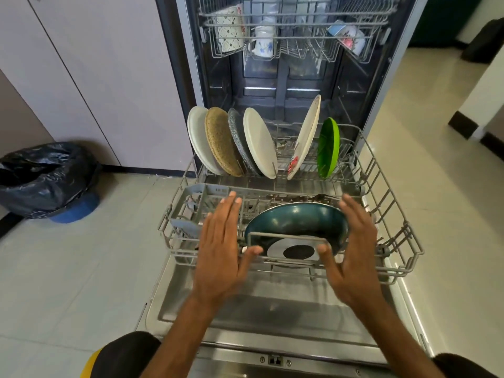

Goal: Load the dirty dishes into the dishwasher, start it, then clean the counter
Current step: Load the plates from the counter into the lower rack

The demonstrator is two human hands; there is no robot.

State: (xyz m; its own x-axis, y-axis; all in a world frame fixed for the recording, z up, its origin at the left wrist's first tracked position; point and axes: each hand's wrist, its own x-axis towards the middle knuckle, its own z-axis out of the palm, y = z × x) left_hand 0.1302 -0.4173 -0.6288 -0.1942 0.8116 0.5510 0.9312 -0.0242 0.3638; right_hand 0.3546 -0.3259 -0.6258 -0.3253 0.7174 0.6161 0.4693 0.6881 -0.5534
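Note:
The dishwasher stands open with its lower rack (392, 211) pulled out over the lowered door (272, 317). Several plates (256, 143) stand upright along the rack's back, a green one (328, 148) at the right. A dark teal pan (297, 222) leans on edge at the rack's front. My left hand (221, 246) is flat and open just left of the pan, thumb at the front rail. My right hand (351, 249) is open on the pan's right side, palm near its rim, thumb at the rail. Neither hand grips anything.
The upper rack (294, 31) holds mugs and a patterned dish. A bin lined with a black bag (46, 178) stands on the tiled floor at the left. Pale cabinet doors (90, 77) flank the dishwasher's left side. Cutlery lies behind the pan.

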